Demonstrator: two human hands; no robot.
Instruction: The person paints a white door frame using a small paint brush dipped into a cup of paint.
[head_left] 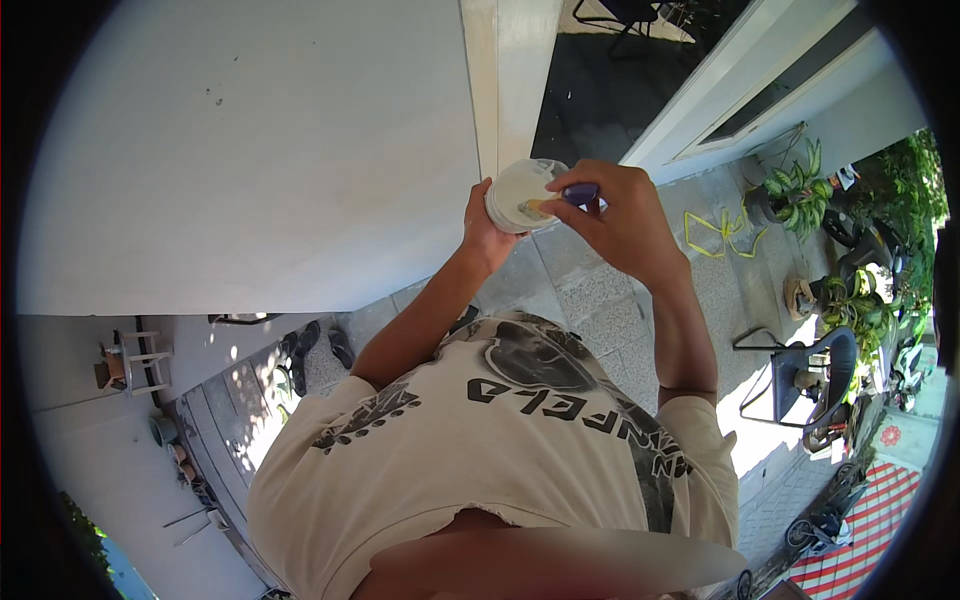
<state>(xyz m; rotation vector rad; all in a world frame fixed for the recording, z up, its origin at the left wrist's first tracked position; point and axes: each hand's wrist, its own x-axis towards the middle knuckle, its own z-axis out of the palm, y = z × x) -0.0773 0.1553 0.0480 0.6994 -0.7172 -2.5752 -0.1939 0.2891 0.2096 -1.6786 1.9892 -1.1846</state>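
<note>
Loose cream shirt cloth (550,455) with dark print lies nearest the camera. Ahead of it, the left hand (482,238) is clamped around a round white tub (493,213), thumb along the side, probably to steady it with the mouth accessible. Close by, the right hand (625,215) grips a brush (581,194) by its smooth, bulbous purple handle, head over the tub, presumably so drips fall inside. Beyond are a smooth, matte wall (270,150), a straight-edged cream door frame (517,80) and rough grey paving (600,290).
</note>
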